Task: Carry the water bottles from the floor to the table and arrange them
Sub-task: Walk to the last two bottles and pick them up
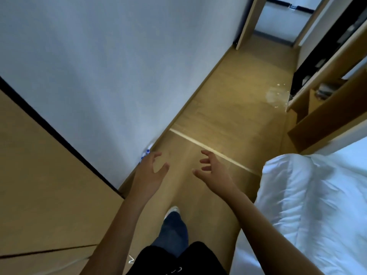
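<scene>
Water bottles (147, 151) with blue caps stand on the wooden floor against the white wall; only their tops show, the rest hidden behind my left hand. My left hand (152, 172) is stretched forward just in front of them, fingers spread and holding nothing. My right hand (213, 170) reaches out beside it over the bare floor, fingers loosely spread, also holding nothing. The two hands are apart, about a hand's width between them.
A wooden tabletop (39, 185) fills the left. A bed with white bedding (317, 205) lies on the right. A wooden shelf unit (321, 108) stands at the right wall. The floor corridor (228, 108) runs ahead to a doorway (278, 22). My leg and shoe (172, 211) are below.
</scene>
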`<action>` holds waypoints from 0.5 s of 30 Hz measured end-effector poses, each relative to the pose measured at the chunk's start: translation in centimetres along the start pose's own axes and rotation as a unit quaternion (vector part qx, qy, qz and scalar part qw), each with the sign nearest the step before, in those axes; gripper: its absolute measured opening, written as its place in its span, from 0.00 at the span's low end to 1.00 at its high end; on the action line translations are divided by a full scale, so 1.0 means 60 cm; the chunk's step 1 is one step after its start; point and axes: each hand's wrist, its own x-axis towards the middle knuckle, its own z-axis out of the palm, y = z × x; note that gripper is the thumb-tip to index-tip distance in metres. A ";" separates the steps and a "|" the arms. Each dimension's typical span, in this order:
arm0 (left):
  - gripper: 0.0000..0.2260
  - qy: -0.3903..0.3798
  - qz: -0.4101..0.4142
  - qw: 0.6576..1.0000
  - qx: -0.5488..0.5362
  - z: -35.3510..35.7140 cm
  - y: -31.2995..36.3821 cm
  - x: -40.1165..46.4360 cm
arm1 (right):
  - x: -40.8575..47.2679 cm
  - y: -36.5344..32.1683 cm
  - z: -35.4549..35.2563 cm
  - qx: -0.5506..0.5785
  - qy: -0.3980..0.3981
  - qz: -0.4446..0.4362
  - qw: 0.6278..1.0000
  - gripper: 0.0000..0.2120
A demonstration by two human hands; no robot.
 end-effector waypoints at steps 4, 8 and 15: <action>0.18 0.008 -0.021 1.000 0.006 0.001 0.029 0.119 | 0.132 -0.040 -0.017 -0.021 -0.031 -0.006 0.999 0.32; 0.16 0.060 -0.022 0.998 0.007 -0.015 0.043 0.208 | 0.243 -0.074 -0.025 -0.020 -0.059 -0.016 0.998 0.32; 0.16 0.146 -0.083 0.986 0.016 -0.028 0.036 0.317 | 0.404 -0.096 -0.013 -0.020 -0.147 -0.033 0.988 0.33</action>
